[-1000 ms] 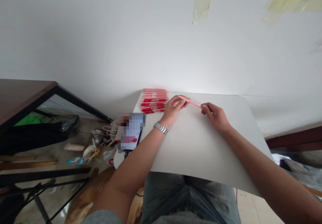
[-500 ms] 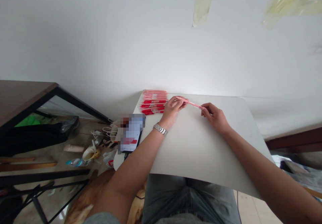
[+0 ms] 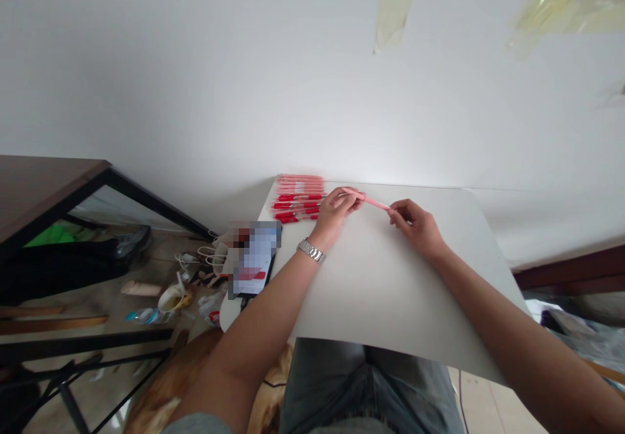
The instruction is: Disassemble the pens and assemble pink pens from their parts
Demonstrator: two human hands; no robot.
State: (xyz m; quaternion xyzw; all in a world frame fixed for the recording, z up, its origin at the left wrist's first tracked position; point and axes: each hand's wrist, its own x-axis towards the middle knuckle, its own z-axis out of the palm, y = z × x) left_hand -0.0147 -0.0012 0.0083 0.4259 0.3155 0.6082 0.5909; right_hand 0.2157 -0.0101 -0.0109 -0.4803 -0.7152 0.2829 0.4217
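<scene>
A slim pink pen (image 3: pixel 375 203) is held between both hands above the white table (image 3: pixel 390 278). My left hand (image 3: pixel 336 205), with a metal watch on the wrist, is closed around its left part. The fingertips of my right hand (image 3: pixel 414 221) pinch its right end, which they partly hide. Just left of my left hand lie several pink pens (image 3: pixel 300 182) in a row at the table's back left corner. In front of those are several red pens (image 3: pixel 295 206), their right ends partly covered by my left hand.
A phone (image 3: pixel 256 258), its screen blurred, lies at the table's left edge. The white wall (image 3: pixel 244 95) stands right behind the table. To the left is a dark-topped desk (image 3: pixel 53 180); a cup (image 3: pixel 170 298) and a bottle (image 3: pixel 144 316) are on the floor.
Both hands stay almost in place on the pink pen. My right fingertips sit very slightly further left; the view has shifted a little.
</scene>
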